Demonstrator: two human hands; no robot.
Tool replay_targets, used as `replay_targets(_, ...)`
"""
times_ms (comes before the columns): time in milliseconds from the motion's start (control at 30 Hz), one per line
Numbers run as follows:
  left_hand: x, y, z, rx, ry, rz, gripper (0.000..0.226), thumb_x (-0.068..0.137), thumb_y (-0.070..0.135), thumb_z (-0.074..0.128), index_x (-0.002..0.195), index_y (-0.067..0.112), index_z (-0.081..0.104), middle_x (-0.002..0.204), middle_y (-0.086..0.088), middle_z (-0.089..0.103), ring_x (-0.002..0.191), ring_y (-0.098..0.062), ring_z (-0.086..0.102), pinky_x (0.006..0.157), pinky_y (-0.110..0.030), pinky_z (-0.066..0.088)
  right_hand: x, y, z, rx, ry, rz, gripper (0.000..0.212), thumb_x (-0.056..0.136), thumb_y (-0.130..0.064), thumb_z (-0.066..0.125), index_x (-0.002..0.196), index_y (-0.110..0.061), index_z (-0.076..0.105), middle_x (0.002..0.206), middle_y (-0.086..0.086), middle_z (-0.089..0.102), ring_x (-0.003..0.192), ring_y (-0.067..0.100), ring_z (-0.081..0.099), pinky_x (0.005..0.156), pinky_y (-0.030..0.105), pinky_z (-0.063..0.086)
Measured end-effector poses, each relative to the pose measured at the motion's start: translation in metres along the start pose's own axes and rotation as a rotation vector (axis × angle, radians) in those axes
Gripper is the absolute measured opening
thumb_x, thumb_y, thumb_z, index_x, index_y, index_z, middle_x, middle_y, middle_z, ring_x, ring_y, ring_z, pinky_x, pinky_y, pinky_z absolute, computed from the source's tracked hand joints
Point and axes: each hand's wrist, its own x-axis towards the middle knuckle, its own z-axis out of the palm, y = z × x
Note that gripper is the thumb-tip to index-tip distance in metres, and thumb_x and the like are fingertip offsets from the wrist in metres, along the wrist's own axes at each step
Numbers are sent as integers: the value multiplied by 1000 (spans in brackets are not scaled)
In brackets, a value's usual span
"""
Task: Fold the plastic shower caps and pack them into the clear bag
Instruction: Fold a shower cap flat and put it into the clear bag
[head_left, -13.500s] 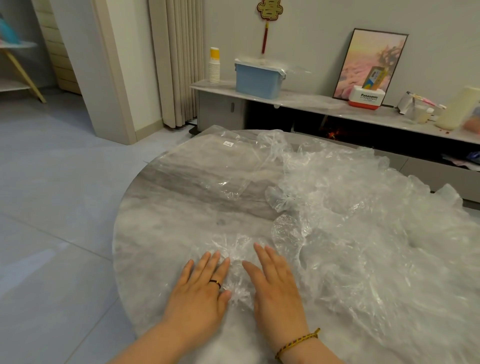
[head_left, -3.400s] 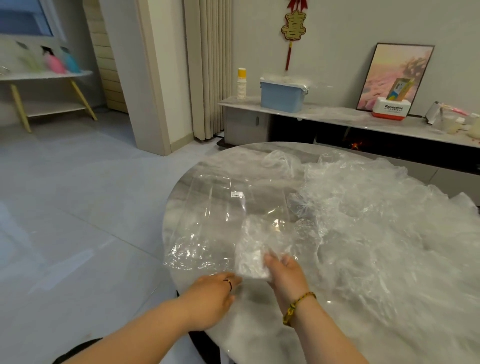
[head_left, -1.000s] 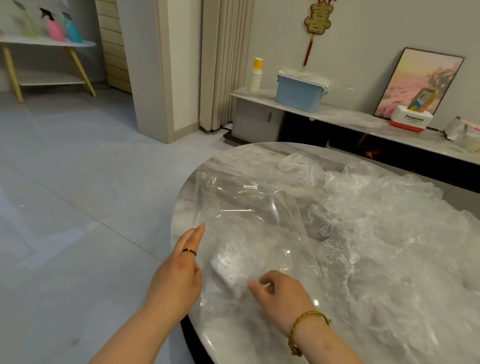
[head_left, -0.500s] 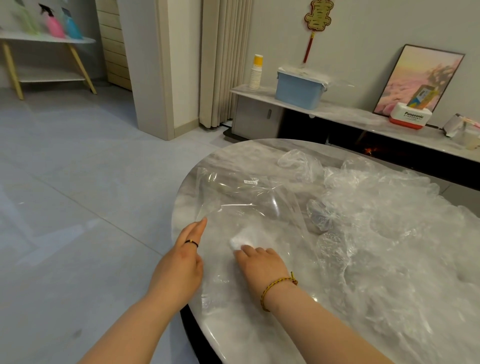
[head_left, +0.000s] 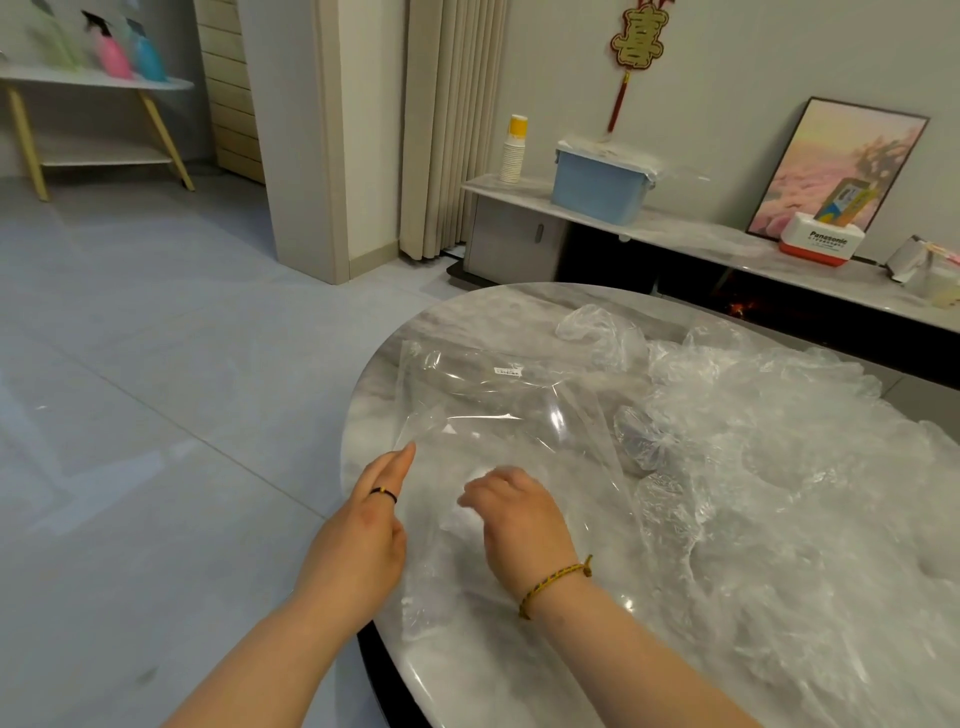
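Clear film fills my view: the clear bag (head_left: 498, 405) lies on the marble table (head_left: 467, 317), mouth toward me. My left hand (head_left: 363, 525) is at the bag's left edge, forefinger straight, the other fingers tucked under the film, holding the mouth up. My right hand (head_left: 519, 519), deep in the bag half a second ago, has drawn back toward the mouth. Its fingers are curled and blurred, and I cannot tell whether they still pinch the folded shower cap (head_left: 480, 474), a pale patch inside the bag just beyond them. I judge this cap packed; the heap of unfolded shower caps (head_left: 779, 493) right of the bag waits.
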Motion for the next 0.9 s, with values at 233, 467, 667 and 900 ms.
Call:
replay_targets(233, -2, 2, -2, 1, -38, -7, 70, 91, -1, 40, 146, 31, 10, 147, 18, 14, 81, -16, 56, 77, -26, 47, 1, 18, -6, -336, -517, 71, 43, 96, -33, 41, 139, -27, 38, 157, -1, 0, 144, 19, -1, 116, 30, 4)
replay_targets(467, -3, 3, -3, 57, -102, 50, 73, 90, 2, 41, 144, 38, 7, 140, 31, 6, 85, -6, 54, 82, -17, 43, 27, 0, 23, -292, -523, 179, 53, 100, -32, 27, 148, -20, 9, 156, 3, -9, 143, 21, 1, 114, 32, 6)
replay_targets(667, -5, 4, -1, 49, -164, 111, 78, 89, 1, 38, 111, 59, -9, 112, 49, -6, 84, -3, 53, 80, -14, 42, 69, 5, 41, 112, -226, 388, 48, 95, -26, 43, 138, -11, 28, 147, 3, 26, 134, 21, 27, 111, 28, 21)
replay_targets(900, 3, -6, -15, -260, 26, -36, 27, 58, 26, 49, 59, 49, 64, 111, 45, 36, 91, 18, 46, 74, -2, 34, 73, 21, 45, 63, -342, 214, 46, 73, -34, 50, 115, -17, 57, 136, 1, 38, 134, 14, 23, 108, 16, 12)
